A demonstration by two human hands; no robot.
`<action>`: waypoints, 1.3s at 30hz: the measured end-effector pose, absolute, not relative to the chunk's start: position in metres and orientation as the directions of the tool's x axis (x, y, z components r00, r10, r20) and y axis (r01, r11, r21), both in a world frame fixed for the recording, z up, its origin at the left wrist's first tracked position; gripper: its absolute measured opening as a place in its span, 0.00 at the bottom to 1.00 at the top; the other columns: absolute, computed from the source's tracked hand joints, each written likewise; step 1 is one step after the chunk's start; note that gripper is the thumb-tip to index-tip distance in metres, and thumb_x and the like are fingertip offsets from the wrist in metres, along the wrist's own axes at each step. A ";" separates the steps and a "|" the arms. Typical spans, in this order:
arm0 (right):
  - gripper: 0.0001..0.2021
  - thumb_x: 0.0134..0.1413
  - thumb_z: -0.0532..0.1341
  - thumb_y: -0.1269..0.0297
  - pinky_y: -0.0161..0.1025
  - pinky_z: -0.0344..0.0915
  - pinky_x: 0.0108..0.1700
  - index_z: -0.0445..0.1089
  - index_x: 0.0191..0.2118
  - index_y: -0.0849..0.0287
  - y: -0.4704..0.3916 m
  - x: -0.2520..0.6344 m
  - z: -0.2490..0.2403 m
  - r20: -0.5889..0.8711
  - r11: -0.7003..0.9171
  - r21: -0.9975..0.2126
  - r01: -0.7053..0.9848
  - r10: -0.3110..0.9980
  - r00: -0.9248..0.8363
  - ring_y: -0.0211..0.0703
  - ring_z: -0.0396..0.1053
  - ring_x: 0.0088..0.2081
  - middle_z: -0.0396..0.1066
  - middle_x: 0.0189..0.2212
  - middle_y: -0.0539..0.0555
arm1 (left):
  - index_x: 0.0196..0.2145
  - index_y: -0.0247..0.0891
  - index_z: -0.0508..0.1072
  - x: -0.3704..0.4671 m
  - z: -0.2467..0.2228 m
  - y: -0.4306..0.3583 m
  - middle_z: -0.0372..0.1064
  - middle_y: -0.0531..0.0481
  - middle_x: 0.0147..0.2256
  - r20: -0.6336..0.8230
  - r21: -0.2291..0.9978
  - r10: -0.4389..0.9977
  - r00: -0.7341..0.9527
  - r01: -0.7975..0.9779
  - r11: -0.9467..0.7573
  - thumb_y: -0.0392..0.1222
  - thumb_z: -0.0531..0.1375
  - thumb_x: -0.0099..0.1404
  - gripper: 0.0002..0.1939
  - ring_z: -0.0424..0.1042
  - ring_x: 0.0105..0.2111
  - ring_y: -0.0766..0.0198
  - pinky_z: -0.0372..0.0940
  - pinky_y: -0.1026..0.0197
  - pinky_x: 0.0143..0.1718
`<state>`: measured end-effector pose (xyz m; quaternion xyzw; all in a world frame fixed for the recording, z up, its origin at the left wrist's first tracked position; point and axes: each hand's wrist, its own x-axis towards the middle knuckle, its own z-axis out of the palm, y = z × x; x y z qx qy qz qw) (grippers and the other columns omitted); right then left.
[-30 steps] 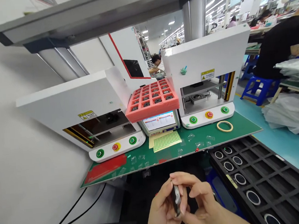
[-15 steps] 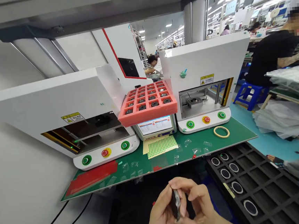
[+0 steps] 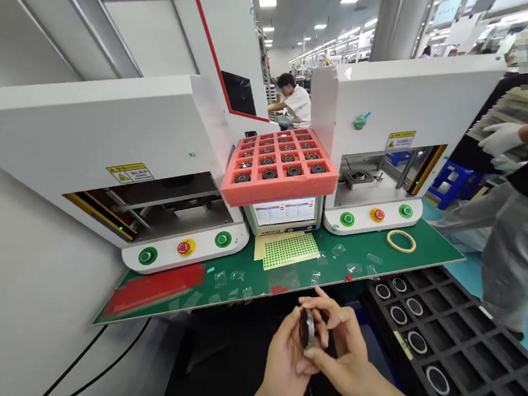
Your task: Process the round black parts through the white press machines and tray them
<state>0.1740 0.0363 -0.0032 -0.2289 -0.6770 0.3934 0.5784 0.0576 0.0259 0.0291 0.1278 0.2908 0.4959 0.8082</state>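
Observation:
Below the bench's front edge, a small round black part with a silvery rim (image 3: 307, 330) stands on edge between my hands. My left hand (image 3: 278, 358) grips it from the left, thumb along its dark face and fingers behind. From the other side, my right hand (image 3: 348, 346) has its thumb at the lower rim and its fingers curled near the top. Parts of several fingers are hidden behind the disc. A black compartment tray (image 3: 460, 329) to the right of my hands holds several similar silver-ringed round parts (image 3: 416, 342).
Two white press machines (image 3: 156, 133) (image 3: 403, 102) stand on the green bench (image 3: 248, 288). Between them a pink foam tray (image 3: 282, 189) of round parts rests above a small screen (image 3: 284, 213). Green dot stickers (image 3: 291, 251) and a tape roll (image 3: 401, 241) lie in front. Someone in grey trousers (image 3: 513, 244) stands at right.
My view has shifted and tilted slightly. The disc is turned a little more toward me, still between both hands. A person carrying a stack with gloved hands has come in at right.

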 end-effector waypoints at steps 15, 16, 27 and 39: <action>0.12 0.61 0.61 0.60 0.50 0.69 0.48 0.69 0.46 0.62 0.241 0.132 -0.073 0.093 0.562 -0.506 0.655 0.790 -0.606 0.45 0.71 0.44 0.71 0.44 0.55 | 0.17 0.35 0.66 -0.024 0.032 0.035 0.62 0.54 0.12 -0.044 0.996 0.923 -0.383 0.056 0.071 0.53 0.57 0.64 0.23 0.57 0.10 0.73 0.50 0.69 0.13; 0.12 0.61 0.61 0.59 0.49 0.69 0.47 0.69 0.46 0.62 0.240 0.130 -0.073 0.082 0.553 -0.506 0.661 0.794 -0.602 0.45 0.71 0.44 0.71 0.44 0.55 | 0.19 0.35 0.66 -0.024 0.036 0.033 0.63 0.54 0.13 0.007 0.994 0.918 -0.396 0.104 0.037 0.50 0.56 0.65 0.21 0.58 0.11 0.72 0.52 0.69 0.15; 0.04 0.61 0.57 0.67 0.47 0.67 0.50 0.69 0.37 0.56 0.078 0.121 0.029 0.519 0.632 -0.749 0.198 0.746 -0.417 0.47 0.72 0.44 0.73 0.39 0.56 | 0.15 0.38 0.61 -0.025 0.048 0.024 0.59 0.56 0.15 0.644 0.592 0.745 -0.173 0.730 -0.342 0.22 0.47 0.46 0.14 0.58 0.17 0.70 0.50 0.66 0.21; 0.05 0.54 0.65 0.70 0.39 0.69 0.38 0.73 0.37 0.54 0.036 0.131 0.047 0.417 0.385 -0.909 -0.161 0.819 -0.394 0.42 0.71 0.36 0.72 0.33 0.51 | 0.27 0.40 0.61 0.005 0.055 0.018 0.47 0.62 0.15 0.369 0.865 0.881 -0.296 0.455 -0.210 0.27 0.47 0.55 0.09 0.49 0.14 0.73 0.45 0.69 0.19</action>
